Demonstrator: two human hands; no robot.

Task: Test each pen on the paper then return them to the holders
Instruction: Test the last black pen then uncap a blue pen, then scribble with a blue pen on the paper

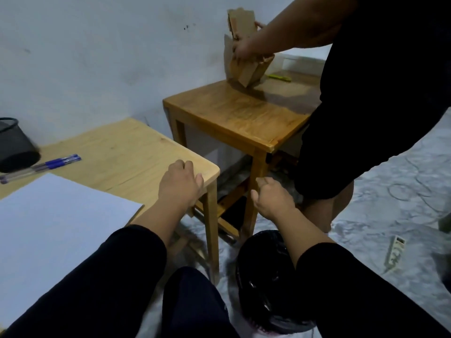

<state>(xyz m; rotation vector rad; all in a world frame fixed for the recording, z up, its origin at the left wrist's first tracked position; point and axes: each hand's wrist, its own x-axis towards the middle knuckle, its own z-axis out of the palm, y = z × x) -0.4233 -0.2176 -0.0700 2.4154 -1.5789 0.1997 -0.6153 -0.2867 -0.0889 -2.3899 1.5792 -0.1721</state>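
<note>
Pens [41, 166]: blue-capped, lying loose on the pale worktop [127, 152] at far left, just beside a black mesh holder [15, 145] that appears tipped on its side. Not in either hand.
Paper [56, 215]: white sheet, near left, overhanging toward the near edge.
Left hand [179, 185]: fingers curled over the worktop's right corner, holding nothing.
Right hand [271, 197]: loosely curled in the air off the worktop, empty.
Second person's hand [244, 46]: handling brown cardboard [246, 62] on the far darker table [234, 113].
Risks: the round pens could roll if the worktop is jolted; a careless forearm could drag the sheet off; the tipped holder could roll toward the pens.
</note>
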